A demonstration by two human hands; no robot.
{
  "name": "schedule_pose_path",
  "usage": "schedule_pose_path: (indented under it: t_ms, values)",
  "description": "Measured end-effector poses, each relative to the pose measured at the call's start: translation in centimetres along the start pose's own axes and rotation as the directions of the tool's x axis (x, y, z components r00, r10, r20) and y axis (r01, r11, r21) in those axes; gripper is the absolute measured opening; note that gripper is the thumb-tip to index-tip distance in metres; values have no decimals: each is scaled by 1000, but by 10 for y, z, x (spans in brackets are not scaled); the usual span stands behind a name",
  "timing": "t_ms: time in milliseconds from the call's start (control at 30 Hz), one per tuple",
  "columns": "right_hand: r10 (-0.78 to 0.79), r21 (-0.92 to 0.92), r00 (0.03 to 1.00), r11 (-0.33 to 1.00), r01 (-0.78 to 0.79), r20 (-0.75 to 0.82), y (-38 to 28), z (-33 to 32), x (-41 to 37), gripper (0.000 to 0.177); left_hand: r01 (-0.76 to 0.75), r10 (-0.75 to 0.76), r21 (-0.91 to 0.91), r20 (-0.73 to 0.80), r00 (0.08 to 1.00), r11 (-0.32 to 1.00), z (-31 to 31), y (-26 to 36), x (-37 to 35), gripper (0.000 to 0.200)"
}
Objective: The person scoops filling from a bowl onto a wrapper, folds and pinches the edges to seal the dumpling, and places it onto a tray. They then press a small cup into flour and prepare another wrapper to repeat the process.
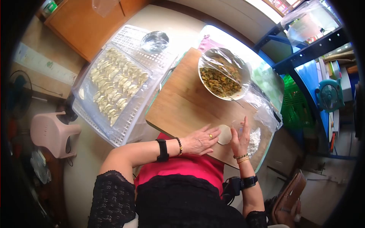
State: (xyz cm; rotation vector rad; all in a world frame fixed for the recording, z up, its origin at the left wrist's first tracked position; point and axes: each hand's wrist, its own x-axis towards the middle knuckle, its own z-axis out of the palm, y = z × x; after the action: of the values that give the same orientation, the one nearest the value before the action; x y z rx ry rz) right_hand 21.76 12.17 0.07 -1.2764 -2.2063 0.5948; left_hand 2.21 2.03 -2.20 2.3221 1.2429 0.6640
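Note:
A round, flat dumpling wrapper lies near the front edge of the wooden board. My left hand is flat with its fingers stretched out, the fingertips at the wrapper's left side. On the other side, my right hand is open, thumb and fingers apart, close to the wrapper's right edge. A small heap of white flour sits just right of that hand. Further back stands a white bowl of chopped filling, partly covered by clear plastic wrap.
To the left, a white plastic rack bears a plastic-lined tray with rows of folded dumplings. A round metal bowl is behind them. Crumpled clear plastic lies at the board's right. A pink stool stands on the floor.

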Motion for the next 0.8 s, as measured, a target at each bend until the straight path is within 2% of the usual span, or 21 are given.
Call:
schedule_pose_path:
  t_ms: [67,167,200,233,267,333,400,433,500,567,633,667,700,733,767,800]
  values:
    - [-36,-21,999,999,36,16,-3,-10,-9,74,-64,66,79,-19,998,995,6,6,13,47]
    - [-99,-85,992,991,105,76,-13,-8,-20,74,-129,130,41,-23,991,991,12,16,17,44]
    - [-142,-211,983,964,164,117,-17,-2,-24,73,-78,76,4,176,982,997,6,20,19,45]
    - [-177,-329,970,918,223,165,-19,2,-27,73,-73,72,0,186,980,997,7,19,16,45]
    - [-166,-400,977,893,206,133,-15,7,-25,75,-88,86,11,145,986,996,11,18,12,46]
    - [-118,-398,988,906,147,96,-4,11,-10,79,-104,101,28,104,989,994,15,18,7,46]
    - [-44,-342,999,938,46,15,13,12,8,90,-117,122,105,-43,992,988,18,21,9,50]
    - [-55,-346,998,937,56,11,17,10,16,90,-118,125,113,-52,991,987,17,22,12,50]
    - [34,-254,999,966,-39,-26,24,6,27,90,-90,90,149,7,996,985,15,24,14,55]
    - [38,-227,999,973,-45,-34,31,4,29,84,-55,50,151,37,998,987,11,27,17,55]
    - [118,-65,990,991,-113,77,29,-2,25,78,-17,7,148,70,998,989,9,27,16,56]
    - [116,-66,990,992,-111,81,27,-1,19,78,-31,33,147,-8,999,989,11,28,14,54]
    - [17,-60,995,998,-11,95,23,2,9,76,-48,60,143,-82,995,989,13,28,13,53]
    - [-79,-53,991,995,85,109,18,5,-1,74,-49,60,134,-81,995,990,10,31,12,53]
    - [-72,-57,991,995,79,113,8,8,-11,74,-48,44,106,40,998,993,7,33,12,52]
    - [-141,-185,975,968,172,169,-10,10,-21,74,-44,30,80,161,986,996,5,34,12,52]
